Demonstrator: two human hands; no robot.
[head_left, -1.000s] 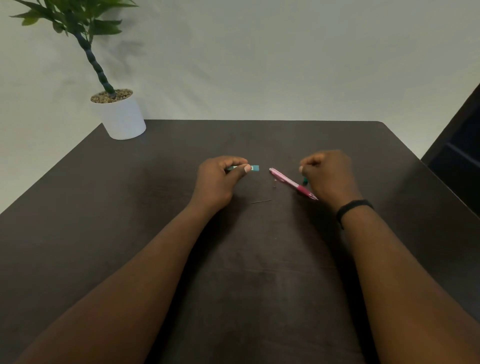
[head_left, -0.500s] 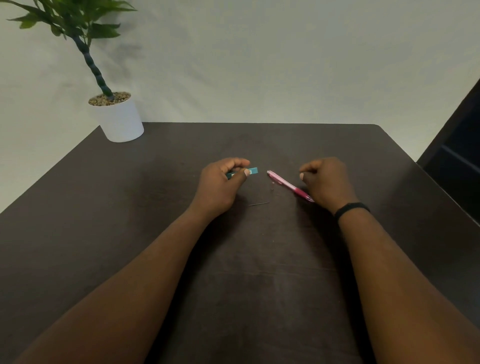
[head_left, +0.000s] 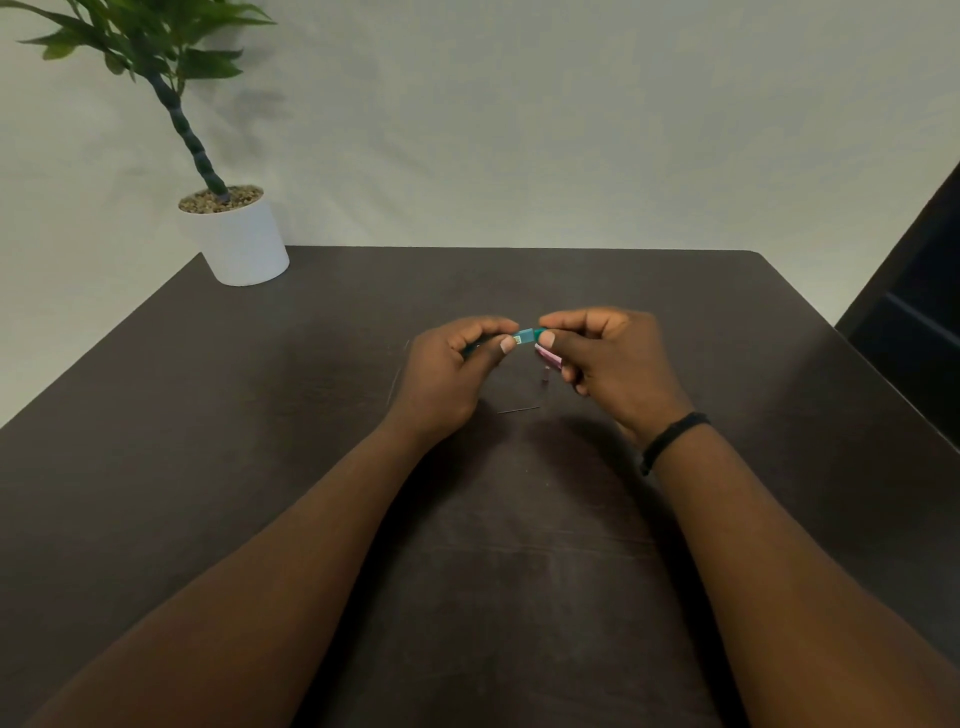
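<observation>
A small teal tube, like a lead case, is held over the middle of the dark table. My left hand grips its left part between thumb and fingers. My right hand pinches its right end, where a teal cap shows. A pink pen lies on the table under my right hand, mostly hidden by it. A thin pencil lead lies on the table just in front of both hands. A tiny piece lies beside the pen.
A white pot with a green plant stands at the table's far left corner. A dark piece of furniture stands off the table's right edge. A black band is on my right wrist.
My right hand has left the pink pen's side, moved left and taken the right end of the teal tube. My left hand has kept its hold on the tube.
</observation>
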